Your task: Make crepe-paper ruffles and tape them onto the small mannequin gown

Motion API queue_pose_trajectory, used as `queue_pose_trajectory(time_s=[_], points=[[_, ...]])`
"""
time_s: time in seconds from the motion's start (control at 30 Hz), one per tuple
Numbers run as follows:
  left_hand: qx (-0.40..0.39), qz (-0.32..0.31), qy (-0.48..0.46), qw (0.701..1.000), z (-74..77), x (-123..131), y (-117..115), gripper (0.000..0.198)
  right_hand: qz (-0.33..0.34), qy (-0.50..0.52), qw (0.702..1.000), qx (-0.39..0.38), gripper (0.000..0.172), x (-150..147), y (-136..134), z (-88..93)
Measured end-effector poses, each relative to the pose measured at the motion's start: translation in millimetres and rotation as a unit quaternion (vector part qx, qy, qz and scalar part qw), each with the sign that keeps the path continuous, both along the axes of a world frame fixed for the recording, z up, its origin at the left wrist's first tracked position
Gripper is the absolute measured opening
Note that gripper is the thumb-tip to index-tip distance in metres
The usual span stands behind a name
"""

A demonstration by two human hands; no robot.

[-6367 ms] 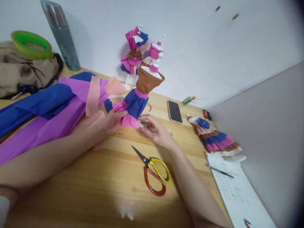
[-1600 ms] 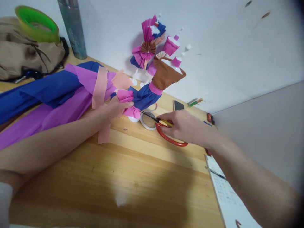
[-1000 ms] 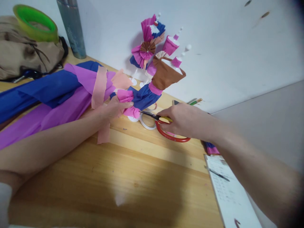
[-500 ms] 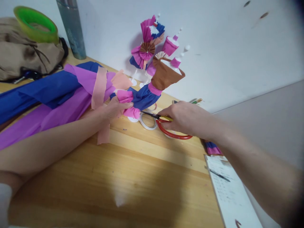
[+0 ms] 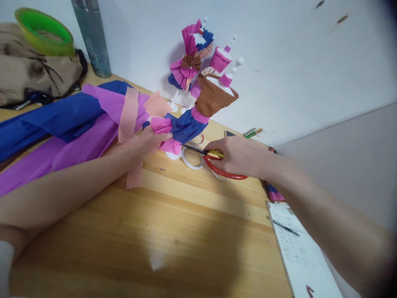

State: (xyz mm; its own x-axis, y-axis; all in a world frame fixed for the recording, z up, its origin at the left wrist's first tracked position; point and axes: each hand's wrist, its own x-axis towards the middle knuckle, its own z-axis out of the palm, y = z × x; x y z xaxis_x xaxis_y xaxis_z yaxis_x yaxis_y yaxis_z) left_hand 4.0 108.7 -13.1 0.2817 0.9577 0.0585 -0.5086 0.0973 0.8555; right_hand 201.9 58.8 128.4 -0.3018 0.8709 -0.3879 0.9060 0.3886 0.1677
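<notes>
A tilted doll form wears a crepe paper dress (image 5: 198, 111) with a brown top, a blue middle and a pink hem. My left hand (image 5: 149, 140) is closed on the pink hem at the left. My right hand (image 5: 238, 155) grips red and yellow scissors (image 5: 214, 159), and the blade tips point left at the hem's lower edge. A roll of white tape (image 5: 191, 158) lies on the wooden table (image 5: 173, 231) just below the blades.
Long blue, purple and peach crepe paper sheets (image 5: 71, 128) cover the table's left side. Other dressed forms (image 5: 194, 62) stand at the wall. A grey flask (image 5: 91, 37), a tan bag (image 5: 34, 78) with a green ring (image 5: 41, 31), and a white paper with a pen (image 5: 297, 244) lie around.
Since 6.4 s ago my right hand has picked up the scissors from the table and brought the blades to the pink hem. Over the last second both hands barely moved.
</notes>
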Motion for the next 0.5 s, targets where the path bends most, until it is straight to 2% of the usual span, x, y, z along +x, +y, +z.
queue_pose_trajectory(time_s=[0.27,0.5], points=[[-0.015,0.003,-0.005,1.0,0.6,-1,-1,0.029,0.009,-0.015,1.0,-0.005,0.032,-2,4,-0.4],[-0.023,0.013,-0.005,1.0,-1.0,-1,0,0.031,0.004,0.012,1.0,-0.006,0.032,3,3,-12.2]])
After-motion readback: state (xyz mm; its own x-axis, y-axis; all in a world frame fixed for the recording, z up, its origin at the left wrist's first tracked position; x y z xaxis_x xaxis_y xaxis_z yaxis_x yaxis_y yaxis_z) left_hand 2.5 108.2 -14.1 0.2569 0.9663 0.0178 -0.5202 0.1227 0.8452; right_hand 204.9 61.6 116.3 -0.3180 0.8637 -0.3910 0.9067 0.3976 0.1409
